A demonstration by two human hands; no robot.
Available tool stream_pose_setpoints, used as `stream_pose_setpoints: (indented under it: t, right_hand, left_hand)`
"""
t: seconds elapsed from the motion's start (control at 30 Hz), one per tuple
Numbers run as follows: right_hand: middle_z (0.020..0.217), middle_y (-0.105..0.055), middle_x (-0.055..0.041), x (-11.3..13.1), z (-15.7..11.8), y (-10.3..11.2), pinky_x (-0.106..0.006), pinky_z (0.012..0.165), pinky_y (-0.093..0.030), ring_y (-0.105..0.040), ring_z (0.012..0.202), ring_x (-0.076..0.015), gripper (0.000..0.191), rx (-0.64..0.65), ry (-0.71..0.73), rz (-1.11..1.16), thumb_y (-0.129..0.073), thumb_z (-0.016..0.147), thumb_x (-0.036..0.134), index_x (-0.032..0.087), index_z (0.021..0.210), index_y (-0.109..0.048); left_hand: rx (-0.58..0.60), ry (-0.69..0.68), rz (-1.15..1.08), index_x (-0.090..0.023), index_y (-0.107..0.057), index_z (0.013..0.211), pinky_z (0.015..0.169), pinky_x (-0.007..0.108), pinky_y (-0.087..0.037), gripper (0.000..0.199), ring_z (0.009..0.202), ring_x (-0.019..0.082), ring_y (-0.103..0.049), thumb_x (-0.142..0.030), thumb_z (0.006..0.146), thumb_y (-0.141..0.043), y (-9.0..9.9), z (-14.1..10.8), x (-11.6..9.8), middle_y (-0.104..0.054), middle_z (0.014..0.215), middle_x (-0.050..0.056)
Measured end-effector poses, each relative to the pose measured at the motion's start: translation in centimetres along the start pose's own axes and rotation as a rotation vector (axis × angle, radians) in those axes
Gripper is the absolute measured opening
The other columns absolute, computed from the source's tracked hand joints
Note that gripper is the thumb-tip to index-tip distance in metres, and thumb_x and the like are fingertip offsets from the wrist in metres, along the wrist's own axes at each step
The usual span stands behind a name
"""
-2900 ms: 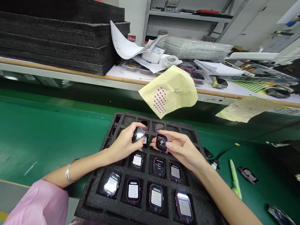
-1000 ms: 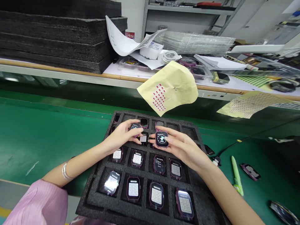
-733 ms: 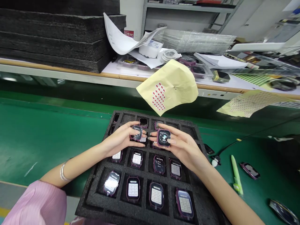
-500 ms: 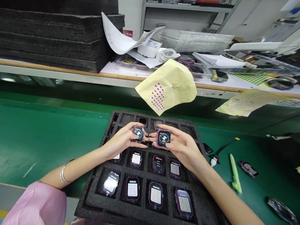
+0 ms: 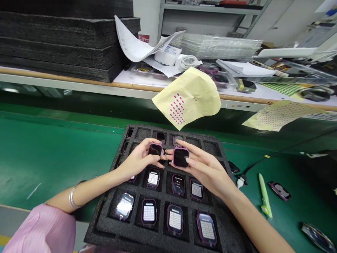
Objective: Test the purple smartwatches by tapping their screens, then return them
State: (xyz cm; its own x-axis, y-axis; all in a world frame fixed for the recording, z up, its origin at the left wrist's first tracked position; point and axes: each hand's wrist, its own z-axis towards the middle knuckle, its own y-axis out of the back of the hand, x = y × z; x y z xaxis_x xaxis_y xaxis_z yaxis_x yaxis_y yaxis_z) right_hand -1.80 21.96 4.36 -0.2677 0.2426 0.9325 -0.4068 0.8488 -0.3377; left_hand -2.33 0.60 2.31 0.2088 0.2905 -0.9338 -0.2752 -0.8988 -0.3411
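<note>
My left hand [image 5: 143,156] is closed around a purple-framed smartwatch [image 5: 155,149] whose screen is dark. Close beside it, my right hand [image 5: 202,163] grips a second purple smartwatch [image 5: 180,157], also with a dark screen. Both are held just above a black foam tray [image 5: 160,232] divided into compartments. Several smartwatches lie in its pockets; in the front row, one watch [image 5: 149,212] shows a white keypad-like screen. Another watch [image 5: 178,184] in the row behind shows a dark menu. My fingers partly cover the pockets beneath them.
On the green mat to the right lie a light-green pen [image 5: 264,195], a loose purple watch [image 5: 279,190] and a black cable [image 5: 246,170]. A yellow sticker sheet [image 5: 192,96] hangs from the shelf edge behind the tray. Black foam slabs [image 5: 58,45] are stacked at the upper left.
The screens of both held watches have gone from a lit watch face to dark. My hands stay in nearly the same place, with the fingers slightly shifted.
</note>
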Motion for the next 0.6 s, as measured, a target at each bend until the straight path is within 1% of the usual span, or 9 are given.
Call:
stream_pose_setpoints:
  t: [0.07,0.13,0.2,0.27,0.37,0.47,0.53,0.6]
  right_hand:
    - [0.127,-0.062,-0.01,0.2,-0.1,-0.1,-0.049,0.103,-0.042,-0.056,0.119,-0.0276,0.049,0.009,-0.02,-0.002,-0.065,0.086,0.025,0.024,0.133,-0.051]
    - [0.127,-0.062,-0.0102,0.3,-0.2,-0.1,-0.049,0.104,-0.041,-0.057,0.119,-0.0273,0.048,0.01,-0.023,-0.022,-0.065,0.087,0.026,0.025,0.133,-0.051]
    - [0.125,-0.063,-0.0105,0.2,-0.1,0.0,-0.049,0.104,-0.041,-0.058,0.117,-0.0271,0.047,0.016,-0.019,-0.049,-0.066,0.087,0.025,0.024,0.132,-0.053]
    - [0.12,-0.066,-0.0107,0.1,0.0,0.3,-0.048,0.104,-0.042,-0.06,0.115,-0.0273,0.043,0.028,-0.006,-0.082,-0.069,0.084,0.024,0.023,0.126,-0.059]
    - [0.112,-0.07,-0.0113,0.0,0.2,0.7,-0.047,0.102,-0.045,-0.064,0.108,-0.0278,0.036,0.035,0.023,-0.125,-0.075,0.078,0.021,0.021,0.113,-0.067]
    - [0.108,-0.071,-0.0122,0.1,0.2,0.9,-0.048,0.1,-0.046,-0.067,0.103,-0.0282,0.035,0.022,0.023,-0.142,-0.077,0.075,0.021,0.019,0.109,-0.069]
    - [0.107,-0.072,-0.0123,0.1,0.2,1.0,-0.049,0.1,-0.046,-0.067,0.102,-0.0288,0.036,0.02,0.013,-0.134,-0.078,0.074,0.022,0.019,0.109,-0.069]
    - [0.105,-0.073,-0.0121,0.1,0.1,1.0,-0.049,0.099,-0.047,-0.068,0.101,-0.0289,0.037,0.022,0.013,-0.119,-0.078,0.074,0.022,0.02,0.11,-0.069]
  left_hand:
    - [-0.042,-0.01,0.111,-0.018,-0.051,0.1,0.061,0.028,-0.055,0.032,0.069,0.013,-0.063,-0.016,0.073,-0.067,0.1,0.1,0.1,-0.057,0.087,0.0]
    - [-0.06,-0.021,0.219,-0.018,-0.049,0.099,0.055,0.023,-0.049,0.03,0.052,0.007,-0.057,-0.018,0.075,-0.067,0.2,0.3,0.2,-0.055,0.08,-0.004]
    - [-0.058,-0.047,0.292,-0.018,-0.048,0.098,0.051,0.021,-0.045,0.027,0.044,0.004,-0.052,-0.021,0.078,-0.067,0.5,0.4,0.5,-0.052,0.077,-0.006]
    - [-0.044,-0.072,0.334,-0.019,-0.048,0.097,0.048,0.02,-0.043,0.025,0.042,0.004,-0.051,-0.023,0.08,-0.065,0.7,0.4,0.7,-0.051,0.075,-0.006]
    - [-0.042,-0.081,0.4,-0.02,-0.049,0.098,0.039,0.017,-0.039,0.02,0.039,0.003,-0.048,-0.021,0.081,-0.061,0.8,0.2,1.0,-0.047,0.073,-0.006]
    - [-0.04,-0.077,0.442,-0.02,-0.049,0.1,0.032,0.016,-0.034,0.021,0.036,0.002,-0.044,-0.018,0.081,-0.057,0.7,-0.2,0.9,-0.047,0.076,-0.005]
    - [-0.023,-0.074,0.428,-0.021,-0.049,0.104,0.033,0.017,-0.037,0.024,0.036,0.003,-0.045,-0.019,0.082,-0.057,0.5,-0.4,0.7,-0.048,0.078,-0.004]
    - [-0.014,-0.084,0.402,-0.023,-0.048,0.111,0.037,0.018,-0.042,0.031,0.039,0.004,-0.048,-0.021,0.082,-0.058,0.3,-0.6,0.6,-0.049,0.082,-0.003]
